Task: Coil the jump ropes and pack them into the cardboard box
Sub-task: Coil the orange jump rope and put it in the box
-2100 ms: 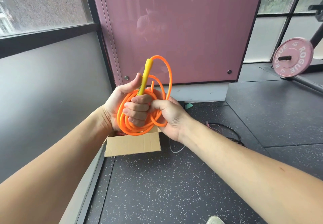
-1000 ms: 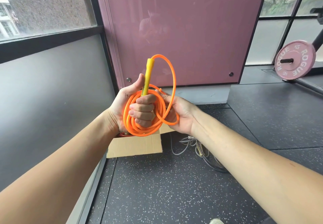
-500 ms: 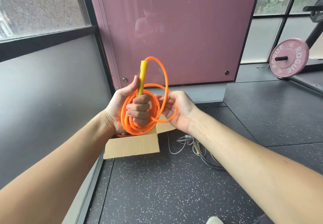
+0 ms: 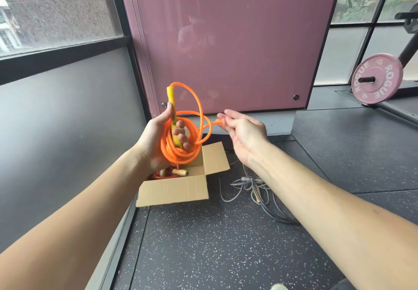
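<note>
Right hand has drawn away from the coil toward the right, fingers nearly straight, tips pinching one strand of the rope. Left hand grips the handle and the coil together, above the open box. The rope is probably light, smooth and springy, so its loops may spread. Clamp the coil where the strands bunch.

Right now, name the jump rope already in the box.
The red rope with wooden handles; the left hand holds the orange rope, the grey rope lies outside.
</note>
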A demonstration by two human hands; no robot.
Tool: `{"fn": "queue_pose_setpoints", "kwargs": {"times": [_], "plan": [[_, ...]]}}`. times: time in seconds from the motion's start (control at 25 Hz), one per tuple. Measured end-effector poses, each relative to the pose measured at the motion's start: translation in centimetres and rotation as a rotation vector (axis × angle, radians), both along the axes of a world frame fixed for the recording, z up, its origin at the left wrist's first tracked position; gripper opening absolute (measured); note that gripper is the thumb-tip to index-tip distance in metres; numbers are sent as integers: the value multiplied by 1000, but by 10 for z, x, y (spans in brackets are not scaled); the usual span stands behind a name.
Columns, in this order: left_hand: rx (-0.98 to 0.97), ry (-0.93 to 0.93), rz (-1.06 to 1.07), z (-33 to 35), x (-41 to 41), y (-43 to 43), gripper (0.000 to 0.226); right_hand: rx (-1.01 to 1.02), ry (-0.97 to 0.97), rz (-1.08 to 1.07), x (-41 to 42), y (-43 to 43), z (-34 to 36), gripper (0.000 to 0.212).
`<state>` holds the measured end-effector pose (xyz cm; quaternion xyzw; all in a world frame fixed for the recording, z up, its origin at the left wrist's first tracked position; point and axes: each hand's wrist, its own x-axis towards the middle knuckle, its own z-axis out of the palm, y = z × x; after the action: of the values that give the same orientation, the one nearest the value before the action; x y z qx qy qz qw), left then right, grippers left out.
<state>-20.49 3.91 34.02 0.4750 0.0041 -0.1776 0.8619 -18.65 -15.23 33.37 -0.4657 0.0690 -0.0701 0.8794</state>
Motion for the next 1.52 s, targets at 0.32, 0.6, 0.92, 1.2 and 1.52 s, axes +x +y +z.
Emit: {"fn": "queue_pose_setpoints", "kwargs": {"times": [0.32,0.6,0.92,1.2,1.52], "plan": [[382,-135,194,-15,5,-11,56,-189,-249,24,-30,7,5,20],[246,-277,211,-3,-11,-28,53,-854,-618,-1,-31,-6,-6,19],[237,-133,100,-11,-4,-26,56,-474,-188,241,-17,4,-25,33],[631,44,218,-90,71,-16,78,-669,42,301,63,12,-80,44],[849,126,227,-229,201,26,50,-1172,-18,216,198,52,-214,44]]}}
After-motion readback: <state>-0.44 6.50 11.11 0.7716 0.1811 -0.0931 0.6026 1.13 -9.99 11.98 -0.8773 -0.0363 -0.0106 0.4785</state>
